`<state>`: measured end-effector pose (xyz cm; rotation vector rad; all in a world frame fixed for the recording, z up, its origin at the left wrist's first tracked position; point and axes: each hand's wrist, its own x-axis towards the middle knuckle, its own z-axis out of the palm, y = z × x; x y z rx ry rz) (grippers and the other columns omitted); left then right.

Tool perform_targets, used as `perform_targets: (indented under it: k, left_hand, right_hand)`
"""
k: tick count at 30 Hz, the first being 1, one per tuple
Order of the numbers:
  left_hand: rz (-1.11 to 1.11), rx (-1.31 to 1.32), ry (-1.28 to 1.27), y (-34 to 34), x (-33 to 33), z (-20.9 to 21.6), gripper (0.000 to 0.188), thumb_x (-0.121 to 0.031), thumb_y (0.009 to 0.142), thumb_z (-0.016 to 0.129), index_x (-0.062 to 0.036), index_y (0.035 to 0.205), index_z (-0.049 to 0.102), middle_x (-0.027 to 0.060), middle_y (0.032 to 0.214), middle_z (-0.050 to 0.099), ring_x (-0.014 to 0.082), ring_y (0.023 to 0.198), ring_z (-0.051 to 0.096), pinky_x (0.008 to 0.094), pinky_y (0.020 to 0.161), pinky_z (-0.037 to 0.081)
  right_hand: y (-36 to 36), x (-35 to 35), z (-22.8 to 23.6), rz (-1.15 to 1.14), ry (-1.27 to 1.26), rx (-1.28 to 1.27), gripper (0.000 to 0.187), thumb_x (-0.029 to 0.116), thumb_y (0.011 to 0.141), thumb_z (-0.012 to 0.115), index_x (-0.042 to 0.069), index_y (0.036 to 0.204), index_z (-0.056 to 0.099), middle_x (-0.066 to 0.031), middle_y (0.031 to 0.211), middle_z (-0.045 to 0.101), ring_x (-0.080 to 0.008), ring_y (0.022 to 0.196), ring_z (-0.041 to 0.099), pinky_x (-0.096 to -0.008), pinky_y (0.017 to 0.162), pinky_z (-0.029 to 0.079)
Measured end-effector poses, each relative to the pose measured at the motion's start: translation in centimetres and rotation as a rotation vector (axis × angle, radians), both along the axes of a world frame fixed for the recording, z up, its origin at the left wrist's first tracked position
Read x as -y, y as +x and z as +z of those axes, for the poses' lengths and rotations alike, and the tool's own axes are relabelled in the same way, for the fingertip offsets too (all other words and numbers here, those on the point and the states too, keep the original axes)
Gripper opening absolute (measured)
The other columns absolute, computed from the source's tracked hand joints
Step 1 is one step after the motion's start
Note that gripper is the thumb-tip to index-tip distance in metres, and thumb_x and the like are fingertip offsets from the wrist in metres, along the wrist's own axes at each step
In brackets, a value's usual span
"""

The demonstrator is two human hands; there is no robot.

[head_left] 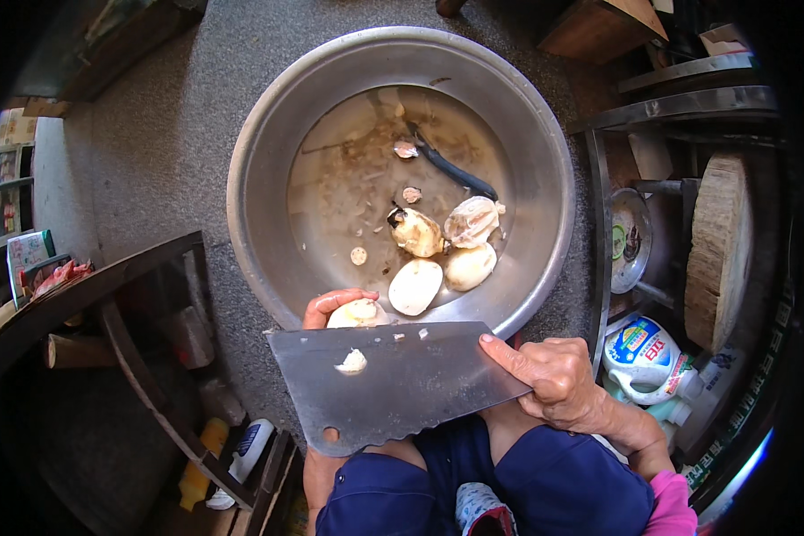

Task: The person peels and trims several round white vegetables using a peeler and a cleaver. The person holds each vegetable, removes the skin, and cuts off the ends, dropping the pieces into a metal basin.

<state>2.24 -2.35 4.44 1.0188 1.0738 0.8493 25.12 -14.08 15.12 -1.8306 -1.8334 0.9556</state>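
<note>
My right hand [558, 380] grips a large dark cleaver [402, 384], its handle hidden in the fist and the index finger along the blade. The broad blade lies across the near rim of the basin, over my lap, with pale scraps stuck on it. Behind the blade, the fingers of my left hand [330, 306] curl round a peeled piece of lotus root [359, 314]. Inside the wide metal basin [268, 179], in shallow murky water, lie a smooth peeled lotus root [415, 287], another [470, 267], a brown-stained piece [417, 234] and a ragged one [473, 221].
Small cut ends, one a holed slice [358, 256], and a dark curved stick-like thing [456, 168] rest in the water. A metal rack [596, 241] at right holds a round wooden chopping block [719, 255] and a white detergent jug [645, 357]. Dark-framed shelving [98, 290] stands at left.
</note>
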Motion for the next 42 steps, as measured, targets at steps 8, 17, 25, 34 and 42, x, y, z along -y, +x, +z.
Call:
perform_targets:
  k: [8,17,25,34,42]
  left_hand:
    - [-0.030,0.026,-0.155,-0.9,-0.2,1.3,0.029,-0.017,0.092,0.066,0.0017,0.113,0.057,0.0189,0.108,0.065,0.0206,0.107,0.063,0.0333,0.093,0.053]
    - [-0.021,0.437,-0.413,-0.5,-1.6,2.1,0.056,-0.031,0.080,0.073,-0.0064,0.122,0.046,0.0194,0.112,0.059,0.0320,0.106,0.061,0.0466,0.082,0.057]
    - [-0.120,0.108,-0.319,-0.9,-0.9,0.6,0.055,-0.010,0.077,0.080,-0.0012,0.124,0.052,0.0166,0.116,0.066,0.0191,0.102,0.066,0.0326,0.091,0.054]
    - [-0.234,-0.017,0.010,-1.4,-0.9,0.9,0.036,-0.007,0.084,0.073,0.0063,0.116,0.060,0.0226,0.108,0.066,0.0260,0.097,0.070,0.0369,0.087,0.059]
    - [-0.154,0.065,-0.017,-1.3,0.0,0.6,0.034,-0.018,0.092,0.066,0.0064,0.116,0.059,0.0227,0.108,0.064,0.0282,0.097,0.069,0.0375,0.085,0.059]
  right_hand:
    - [-0.1,-0.1,-0.6,-0.003,-0.007,0.127,0.075,0.012,0.059,0.073,0.006,0.133,0.061,-0.0037,0.060,0.051,-0.0232,0.051,0.058,-0.0356,0.049,0.047]
    - [1.0,-0.5,-1.2,-0.569,-0.286,-0.388,0.021,0.003,0.094,0.064,-0.003,0.113,0.069,-0.0179,0.081,0.073,-0.0119,0.075,0.069,-0.0282,0.062,0.052]
    - [1.3,0.6,-0.6,-0.103,-0.050,-0.137,0.074,0.008,0.058,0.070,0.005,0.132,0.062,-0.0088,0.069,0.062,-0.0258,0.058,0.063,-0.0362,0.051,0.049]
    - [0.0,0.4,0.3,0.008,-0.024,0.014,0.074,0.008,0.060,0.072,0.007,0.133,0.061,-0.0018,0.058,0.046,-0.0203,0.049,0.054,-0.0350,0.047,0.044]
    - [-0.2,-0.3,0.4,0.035,0.046,0.121,0.073,0.010,0.060,0.072,0.007,0.132,0.062,-0.0007,0.057,0.044,-0.0186,0.048,0.053,-0.0344,0.045,0.042]
